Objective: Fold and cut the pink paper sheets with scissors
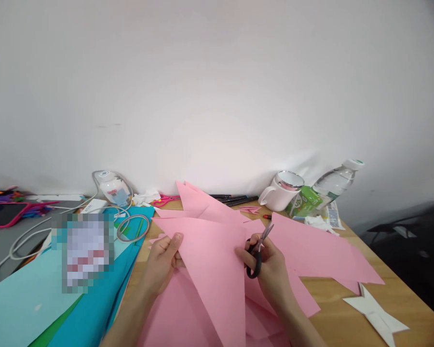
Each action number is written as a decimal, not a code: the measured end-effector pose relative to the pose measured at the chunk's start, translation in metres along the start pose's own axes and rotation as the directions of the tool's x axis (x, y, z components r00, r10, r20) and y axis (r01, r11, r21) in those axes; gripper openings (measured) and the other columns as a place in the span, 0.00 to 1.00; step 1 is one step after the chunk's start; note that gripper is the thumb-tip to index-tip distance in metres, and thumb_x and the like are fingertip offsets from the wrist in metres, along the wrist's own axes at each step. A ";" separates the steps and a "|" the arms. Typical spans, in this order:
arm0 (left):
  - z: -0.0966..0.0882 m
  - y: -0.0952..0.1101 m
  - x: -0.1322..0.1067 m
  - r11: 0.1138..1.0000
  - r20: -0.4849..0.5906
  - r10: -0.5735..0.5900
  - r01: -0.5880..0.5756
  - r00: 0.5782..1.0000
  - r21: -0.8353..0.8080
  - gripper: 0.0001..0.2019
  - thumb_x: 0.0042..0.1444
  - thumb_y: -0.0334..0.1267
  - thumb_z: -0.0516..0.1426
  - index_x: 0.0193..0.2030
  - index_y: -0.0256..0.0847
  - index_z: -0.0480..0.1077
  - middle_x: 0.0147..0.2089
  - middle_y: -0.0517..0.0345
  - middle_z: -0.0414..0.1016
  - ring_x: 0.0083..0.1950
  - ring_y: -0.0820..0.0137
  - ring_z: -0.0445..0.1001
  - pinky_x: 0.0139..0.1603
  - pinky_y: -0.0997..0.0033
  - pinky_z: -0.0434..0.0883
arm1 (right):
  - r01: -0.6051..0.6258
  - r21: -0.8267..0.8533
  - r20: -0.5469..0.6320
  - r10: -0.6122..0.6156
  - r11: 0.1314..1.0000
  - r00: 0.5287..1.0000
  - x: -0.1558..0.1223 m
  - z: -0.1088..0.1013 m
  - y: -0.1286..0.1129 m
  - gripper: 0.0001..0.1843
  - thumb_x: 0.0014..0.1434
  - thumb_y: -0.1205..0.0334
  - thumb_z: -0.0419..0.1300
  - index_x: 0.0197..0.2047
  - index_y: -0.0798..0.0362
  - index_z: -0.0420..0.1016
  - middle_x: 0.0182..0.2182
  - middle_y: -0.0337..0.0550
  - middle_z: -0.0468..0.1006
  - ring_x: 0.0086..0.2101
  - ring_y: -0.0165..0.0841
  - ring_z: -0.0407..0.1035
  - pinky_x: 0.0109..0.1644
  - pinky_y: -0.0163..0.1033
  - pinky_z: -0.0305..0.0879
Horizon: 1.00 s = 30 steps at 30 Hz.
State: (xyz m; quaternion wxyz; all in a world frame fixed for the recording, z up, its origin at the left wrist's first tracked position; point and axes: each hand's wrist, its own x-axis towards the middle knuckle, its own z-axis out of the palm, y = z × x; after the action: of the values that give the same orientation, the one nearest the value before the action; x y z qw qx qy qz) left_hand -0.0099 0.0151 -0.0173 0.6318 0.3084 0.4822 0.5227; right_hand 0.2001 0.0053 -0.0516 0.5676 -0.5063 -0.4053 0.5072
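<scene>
My left hand [166, 255] pinches the left edge of a pink paper sheet [213, 260] with slanted, cut edges. My right hand [269, 265] holds black-handled scissors [255, 262], their blades pointing up and away to the right. The thumb of that hand also touches the sheet's right edge. More pink paper pieces [325, 246] lie beneath and to the right, some pointed or angular. A white cut-paper shape [378, 311] rests near the table's right edge. The fingers behind the sheet are partly hidden.
Blue and green sheets [108, 299] lie at left under a white cable [21, 246]. Along the wall stand a white bottle [114, 188], pink scissors [164, 200], dark pens [238, 200], a white mug [284, 190], a green packet [305, 201] and a tilted water bottle [338, 180].
</scene>
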 end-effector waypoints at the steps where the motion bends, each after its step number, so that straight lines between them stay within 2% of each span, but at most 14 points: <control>1: 0.000 0.000 0.000 1.000 -0.003 -0.001 0.001 1.000 -0.001 0.22 0.36 0.51 0.68 0.17 0.36 0.64 0.15 0.64 0.64 0.17 0.76 0.65 0.19 0.76 0.66 | -0.006 0.003 -0.001 0.006 1.000 1.000 0.000 0.000 -0.001 0.16 0.46 0.61 0.69 0.30 0.50 0.62 0.24 0.30 0.65 0.22 0.24 0.59 0.24 0.30 0.57; 9: -0.002 -0.004 0.004 1.000 -0.031 0.018 -0.018 0.999 -0.014 0.20 0.37 0.48 0.68 0.18 0.35 0.66 0.18 0.61 0.70 0.20 0.74 0.69 0.20 0.76 0.67 | 0.012 0.007 -0.011 -0.012 1.000 1.000 -0.001 -0.001 -0.004 0.16 0.44 0.63 0.69 0.29 0.50 0.63 0.24 0.30 0.65 0.22 0.23 0.60 0.24 0.30 0.59; 14: -0.012 -0.005 0.009 0.998 -0.055 0.043 -0.046 0.998 -0.052 0.15 0.43 0.45 0.66 0.25 0.33 0.72 0.23 0.55 0.74 0.25 0.69 0.74 0.25 0.72 0.71 | 0.090 -0.097 0.016 -0.089 0.991 0.996 0.003 -0.004 0.000 0.16 0.43 0.62 0.69 0.28 0.51 0.63 0.23 0.30 0.66 0.20 0.24 0.61 0.22 0.31 0.61; 16: -0.015 -0.007 0.010 0.995 -0.080 0.060 -0.066 0.995 -0.072 0.15 0.42 0.43 0.67 0.25 0.31 0.72 0.23 0.53 0.75 0.25 0.67 0.74 0.25 0.71 0.72 | 0.119 -0.135 0.012 -0.119 0.984 0.993 0.006 -0.005 0.002 0.17 0.44 0.60 0.69 0.29 0.51 0.63 0.22 0.31 0.67 0.21 0.25 0.62 0.22 0.32 0.63; 19: -0.018 -0.007 0.015 0.982 -0.200 0.123 -0.149 0.972 -0.119 0.14 0.39 0.40 0.68 0.24 0.32 0.71 0.20 0.56 0.73 0.21 0.71 0.72 0.22 0.74 0.71 | 0.153 -0.196 0.008 -0.155 0.969 0.988 0.011 -0.009 0.005 0.15 0.51 0.56 0.64 0.33 0.50 0.60 0.24 0.35 0.72 0.23 0.30 0.68 0.25 0.35 0.68; 21: -0.022 -0.006 0.020 0.959 -0.340 0.168 -0.233 0.925 -0.159 0.10 0.45 0.37 0.65 0.24 0.34 0.69 0.19 0.61 0.72 0.19 0.75 0.71 0.22 0.77 0.71 | 0.191 -0.270 0.011 -0.195 0.944 0.981 0.014 -0.013 0.009 0.14 0.53 0.55 0.61 0.34 0.50 0.59 0.28 0.41 0.76 0.28 0.35 0.73 0.29 0.40 0.71; 23: -0.029 -0.004 0.025 0.933 -0.475 0.186 -0.306 0.860 -0.189 0.07 0.51 0.33 0.60 0.25 0.36 0.67 0.20 0.63 0.73 0.20 0.76 0.72 0.25 0.76 0.73 | 0.243 -0.374 0.035 -0.249 0.895 0.968 0.018 -0.018 0.015 0.14 0.52 0.56 0.62 0.36 0.50 0.61 0.34 0.46 0.79 0.34 0.38 0.74 0.36 0.44 0.72; 25: -0.037 -0.001 0.030 0.911 -0.550 0.188 -0.353 0.814 -0.211 0.07 0.54 0.28 0.55 0.25 0.37 0.66 0.22 0.62 0.75 0.24 0.73 0.76 0.28 0.71 0.76 | 0.317 -0.483 0.105 -0.305 0.816 0.946 0.021 -0.020 0.022 0.14 0.50 0.60 0.63 0.38 0.50 0.64 0.41 0.50 0.78 0.40 0.41 0.73 0.43 0.48 0.70; 27: -0.042 0.001 0.033 0.891 -0.574 0.197 -0.389 0.795 -0.233 0.08 0.54 0.24 0.51 0.26 0.38 0.65 0.25 0.60 0.76 0.28 0.70 0.78 0.34 0.65 0.78 | 0.413 -0.567 0.221 -0.351 0.713 0.910 0.022 -0.019 0.029 0.13 0.48 0.65 0.62 0.38 0.51 0.66 0.45 0.50 0.76 0.47 0.44 0.70 0.49 0.50 0.67; 30: -0.043 0.003 0.035 0.865 -0.551 0.219 -0.421 0.805 -0.272 0.10 0.54 0.22 0.49 0.29 0.39 0.66 0.29 0.59 0.78 0.36 0.70 0.79 0.44 0.60 0.77 | 0.546 -0.643 0.387 -0.387 0.536 0.837 0.024 -0.013 0.035 0.15 0.47 0.75 0.54 0.39 0.51 0.68 0.40 0.49 0.77 0.51 0.43 0.66 0.54 0.50 0.61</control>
State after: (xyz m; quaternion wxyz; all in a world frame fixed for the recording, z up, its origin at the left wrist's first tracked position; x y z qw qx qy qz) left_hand -0.0511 0.0444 -0.0389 0.4319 0.1108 0.4584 0.7688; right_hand 0.2106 0.0258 -0.0897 0.3875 -0.5090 -0.7478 0.1777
